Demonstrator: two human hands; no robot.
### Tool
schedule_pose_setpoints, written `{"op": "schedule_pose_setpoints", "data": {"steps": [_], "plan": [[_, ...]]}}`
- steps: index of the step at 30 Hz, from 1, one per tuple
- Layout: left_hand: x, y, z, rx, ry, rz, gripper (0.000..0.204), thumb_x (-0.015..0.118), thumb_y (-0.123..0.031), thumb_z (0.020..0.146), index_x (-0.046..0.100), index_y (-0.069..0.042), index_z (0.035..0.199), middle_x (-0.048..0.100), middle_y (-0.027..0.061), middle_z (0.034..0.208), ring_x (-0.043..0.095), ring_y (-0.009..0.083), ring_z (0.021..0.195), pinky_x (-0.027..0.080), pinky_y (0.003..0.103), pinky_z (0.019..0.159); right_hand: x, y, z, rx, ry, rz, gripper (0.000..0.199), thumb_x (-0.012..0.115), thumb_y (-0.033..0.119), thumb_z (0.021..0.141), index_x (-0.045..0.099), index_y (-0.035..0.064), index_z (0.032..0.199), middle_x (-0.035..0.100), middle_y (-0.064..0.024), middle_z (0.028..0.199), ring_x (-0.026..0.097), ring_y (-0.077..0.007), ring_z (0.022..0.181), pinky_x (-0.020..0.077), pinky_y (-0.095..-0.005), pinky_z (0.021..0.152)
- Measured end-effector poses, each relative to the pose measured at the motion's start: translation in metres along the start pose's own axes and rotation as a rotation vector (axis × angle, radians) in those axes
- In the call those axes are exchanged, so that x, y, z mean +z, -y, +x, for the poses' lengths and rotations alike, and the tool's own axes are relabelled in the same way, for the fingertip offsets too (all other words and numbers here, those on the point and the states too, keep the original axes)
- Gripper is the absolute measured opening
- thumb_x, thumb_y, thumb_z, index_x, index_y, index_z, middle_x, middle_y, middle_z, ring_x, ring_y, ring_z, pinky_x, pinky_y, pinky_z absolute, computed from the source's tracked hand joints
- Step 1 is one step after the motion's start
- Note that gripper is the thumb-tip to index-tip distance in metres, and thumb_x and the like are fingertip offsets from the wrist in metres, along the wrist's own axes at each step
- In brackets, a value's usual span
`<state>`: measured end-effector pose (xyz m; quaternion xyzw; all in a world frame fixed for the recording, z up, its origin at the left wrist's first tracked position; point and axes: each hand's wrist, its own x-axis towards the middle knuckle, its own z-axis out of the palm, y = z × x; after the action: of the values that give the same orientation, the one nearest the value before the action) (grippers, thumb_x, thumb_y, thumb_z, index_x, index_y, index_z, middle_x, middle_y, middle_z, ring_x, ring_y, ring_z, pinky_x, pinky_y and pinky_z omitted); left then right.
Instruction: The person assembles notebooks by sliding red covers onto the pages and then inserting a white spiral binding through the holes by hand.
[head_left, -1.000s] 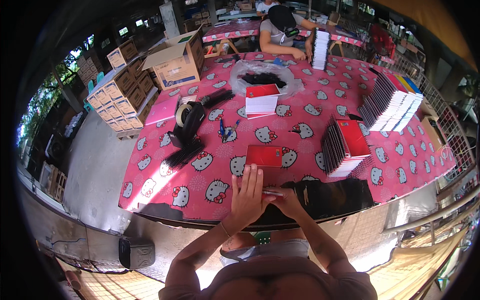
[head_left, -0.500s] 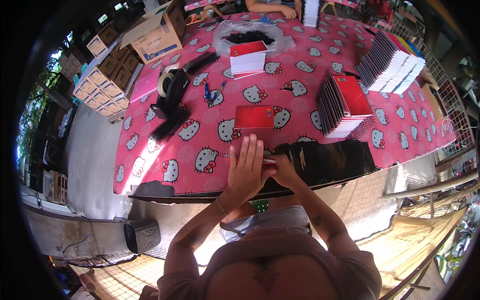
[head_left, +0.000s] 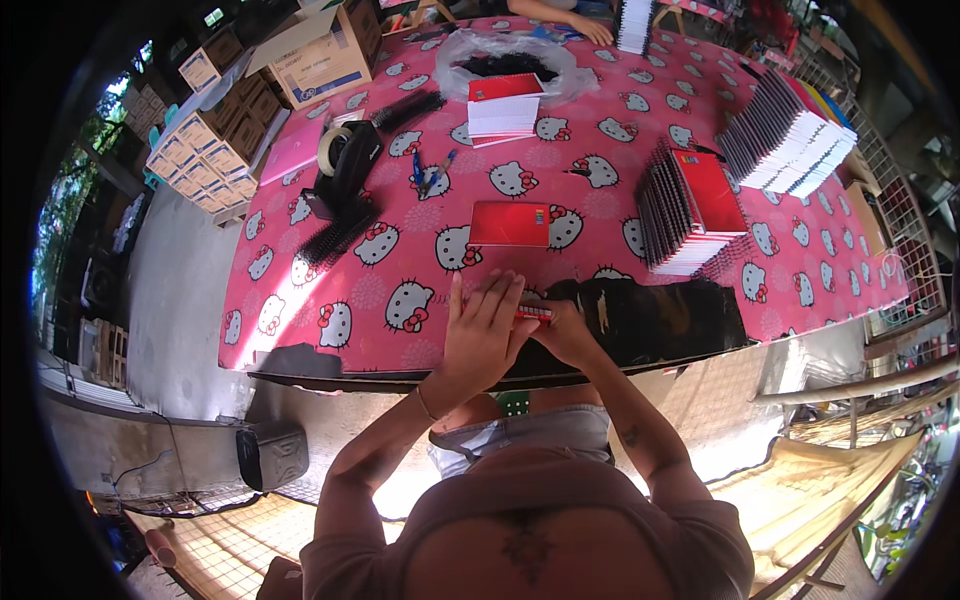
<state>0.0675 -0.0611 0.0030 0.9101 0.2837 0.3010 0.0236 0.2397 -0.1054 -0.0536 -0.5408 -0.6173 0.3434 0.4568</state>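
At the near edge of the table, a small red notebook (head_left: 536,313) lies mostly hidden beneath my hands. My left hand (head_left: 482,325) rests flat over it with the fingers stretched forward. Closed around its right side is my right hand (head_left: 564,334), the thumb and fingers partly hidden. Just ahead of my fingertips lies another red-covered notebook (head_left: 509,224). Further forward stands a short pile of red notebooks (head_left: 504,112). To the right is a taller stack of red notebooks with black coils (head_left: 697,205).
A pink patterned cloth covers the table (head_left: 390,285), with a worn black patch (head_left: 660,322) near me. At left are a tape dispenser (head_left: 346,165), black coils (head_left: 340,232), pens (head_left: 432,175) and cartons (head_left: 318,62). Far ahead are a plastic bag of coils (head_left: 562,72) and another person's arm (head_left: 565,16).
My left hand has shifted slightly left, with its index finger now apart from the others. More of the held notebook's edge shows between my hands. The whole view has tilted a little.
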Motion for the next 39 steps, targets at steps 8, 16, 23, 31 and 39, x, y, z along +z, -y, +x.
{"op": "schedule_pose_setpoints", "data": {"steps": [8,16,23,31,39], "plan": [[0.001,0.005,-0.002,0.025,-0.094,-0.137,0.024,0.075,-0.019,0.084,0.068,-0.011,0.106,0.068,0.003,0.096,0.064,0.0231,0.09,0.028,0.057,0.115,-0.056,0.04,-0.009,0.037,0.046,0.168,0.022,0.072,0.008,0.09,0.071,-0.0015,0.11,0.073,-0.0087,0.091,0.07,-0.0117,0.088,0.0553,-0.0271,0.078],[-0.006,0.006,0.004,0.017,-0.029,-0.137,0.027,0.075,-0.023,0.083,0.067,-0.01,0.106,0.067,0.0048,0.097,0.062,0.0251,0.088,0.043,0.044,0.092,-0.067,0.038,-0.002,0.038,0.147,0.16,0.01,0.074,0.006,0.086,0.068,-0.0023,0.088,0.069,-0.0055,0.08,0.066,-0.0083,0.077,0.0552,-0.0246,0.072],[-0.017,0.006,0.022,0.126,0.163,-0.196,0.025,0.07,-0.01,0.084,0.067,-0.007,0.109,0.068,0.0088,0.096,0.065,0.0291,0.081,0.05,0.042,0.077,-0.053,0.044,-0.012,0.001,-0.24,-0.161,0.017,0.076,0.006,0.078,0.066,0.0009,0.09,0.068,-0.01,0.086,0.068,-0.0233,0.078,0.0544,-0.0319,0.075],[-0.043,-0.028,0.172,0.274,-0.224,-0.475,0.023,0.066,0.002,0.084,0.068,-0.004,0.106,0.068,0.015,0.101,0.068,0.0307,0.089,0.056,0.039,0.072,-0.208,0.081,-0.042,-0.098,-0.876,-0.694,0.073,0.085,0.017,0.075,0.051,0.0001,0.137,0.05,-0.0268,0.141,0.046,-0.0408,0.135,0.0389,-0.0464,0.109],[0.085,-0.049,0.26,0.603,-0.12,-0.655,0.028,0.062,0.008,0.083,0.068,-0.003,0.108,0.067,0.0115,0.12,0.057,0.0322,0.126,0.051,0.04,0.102,-0.226,0.047,-0.024,-0.029,-0.866,-0.423,0.062,0.087,0.019,0.074,0.061,-0.0045,0.125,0.067,-0.0229,0.116,0.068,-0.0337,0.106,0.0526,-0.0388,0.091]]}}
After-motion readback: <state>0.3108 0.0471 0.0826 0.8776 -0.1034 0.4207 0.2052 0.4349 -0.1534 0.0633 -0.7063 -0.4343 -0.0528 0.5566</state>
